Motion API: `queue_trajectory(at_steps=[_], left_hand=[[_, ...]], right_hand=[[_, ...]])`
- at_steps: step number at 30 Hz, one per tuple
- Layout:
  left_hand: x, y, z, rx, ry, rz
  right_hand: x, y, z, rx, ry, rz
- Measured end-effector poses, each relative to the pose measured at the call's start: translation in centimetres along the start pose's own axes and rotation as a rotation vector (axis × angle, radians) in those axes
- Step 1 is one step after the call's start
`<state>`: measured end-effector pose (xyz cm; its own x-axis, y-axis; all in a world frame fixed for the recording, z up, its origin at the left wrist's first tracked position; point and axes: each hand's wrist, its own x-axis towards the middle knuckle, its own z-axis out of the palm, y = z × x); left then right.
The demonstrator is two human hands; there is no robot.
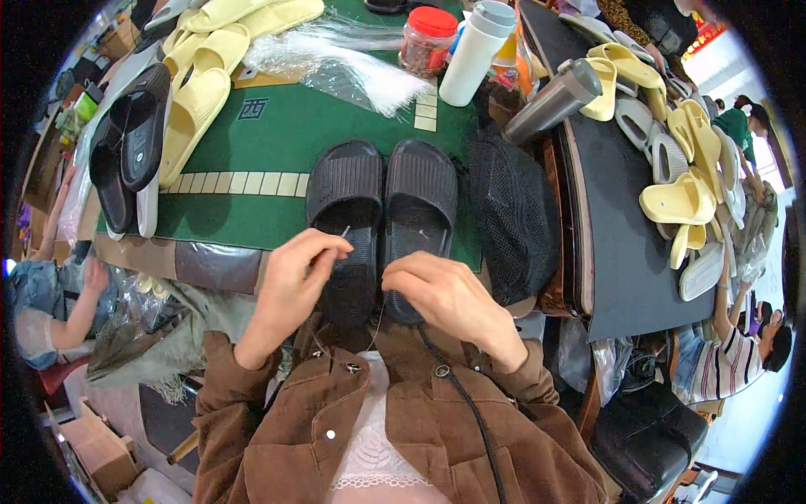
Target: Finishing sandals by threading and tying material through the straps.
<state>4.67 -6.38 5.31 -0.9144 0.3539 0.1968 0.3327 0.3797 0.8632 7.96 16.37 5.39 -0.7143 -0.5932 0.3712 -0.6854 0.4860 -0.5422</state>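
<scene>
Two black slide slippers [345,181] lie side by side in front of me, toes pointing away. Above the left slipper's footbed is my left hand [298,269], its thumb and forefinger pinched on a thin pale plastic strand [347,230] whose tip sticks up. My right hand [453,294] is closed over the inner side of the right slipper [421,181]; its fingertips are bent inward and what they hold is hidden. A fine thread hangs in a curve below the right fingertips, toward my jacket. Beyond the slippers lies a bundle of clear plastic strands [336,50].
Black slippers [144,126] and yellow slippers [197,118] pile up on the green mat's left. A red-lidded jar [426,42], white bottle [477,55] and grey flask [554,101] stand at the back. A black mesh bag [508,214] sits right; more slippers [680,197] fill a side table.
</scene>
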Motion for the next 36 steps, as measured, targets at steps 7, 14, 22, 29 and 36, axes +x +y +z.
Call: queue_trajectory(at_steps=[7,14,22,29,36], left_hand=[[0.8,-3.0,3.5,0.323,-0.048,0.161],[3.6,-4.8,5.7,0.458,0.011,0.078],[7.6,-4.4,4.4,0.195,-0.270,-0.157],[7.9,-4.3,5.7,0.401,-0.323,-0.264],[7.1,-4.4,7.4,0.506,-0.123,-0.223]], right_hand=[[0.1,3.0,0.9,-0.204,0.094,0.109],[1.6,5.2,3.0,-0.332,0.180,0.207],[2.0,7.0,5.5,-0.417,0.150,0.347],[1.7,7.2,5.7,-0.431,0.182,0.326],[2.2,5.8,4.9,-0.496,0.289,0.177]])
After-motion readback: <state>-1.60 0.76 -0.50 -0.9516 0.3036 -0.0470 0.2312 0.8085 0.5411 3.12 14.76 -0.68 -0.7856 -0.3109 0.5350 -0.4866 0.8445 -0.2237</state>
